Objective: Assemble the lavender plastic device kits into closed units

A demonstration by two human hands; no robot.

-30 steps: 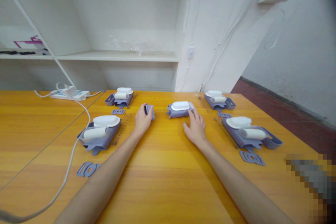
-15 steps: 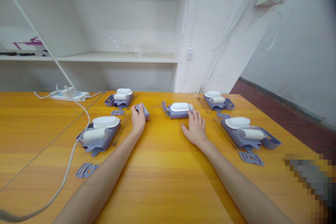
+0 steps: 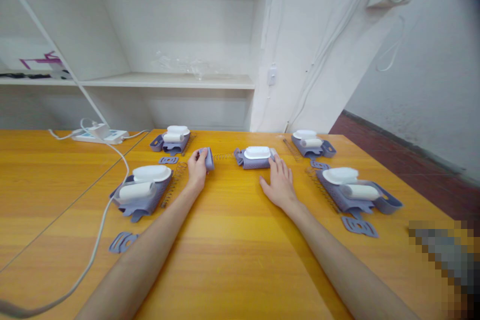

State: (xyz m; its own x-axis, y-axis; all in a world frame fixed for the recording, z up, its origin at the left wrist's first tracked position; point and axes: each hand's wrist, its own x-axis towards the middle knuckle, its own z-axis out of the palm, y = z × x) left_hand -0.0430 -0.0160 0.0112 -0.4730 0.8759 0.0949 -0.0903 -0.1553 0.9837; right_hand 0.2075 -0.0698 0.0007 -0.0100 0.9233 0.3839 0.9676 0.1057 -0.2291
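Note:
My left hand (image 3: 197,169) is closed around a grey-purple plastic cup-shaped piece (image 3: 210,159), held on edge just above or on the table. A thin coil spring (image 3: 224,156) lies between that piece and a grey-purple plastic housing (image 3: 256,162) in the centre. On the housing rests a white oval lid (image 3: 257,152). Against its left end leans a small grey-purple slotted plate (image 3: 238,156). My right hand (image 3: 279,180) lies palm down with fingers spread, its fingertips touching the housing's right end, where they partly hide a pale roll.
Similar part sets surround the hands: near left (image 3: 144,195), far left (image 3: 174,140), near right (image 3: 352,192), far right (image 3: 309,144). Springs and slotted plates (image 3: 360,226) lie beside them. A white cable (image 3: 98,240) crosses the left side from a power strip (image 3: 108,136).
My left hand has turned the cup-shaped piece more upright. The slotted plate at the housing's left end has shifted right and lower, closer against it. My right hand stays put.

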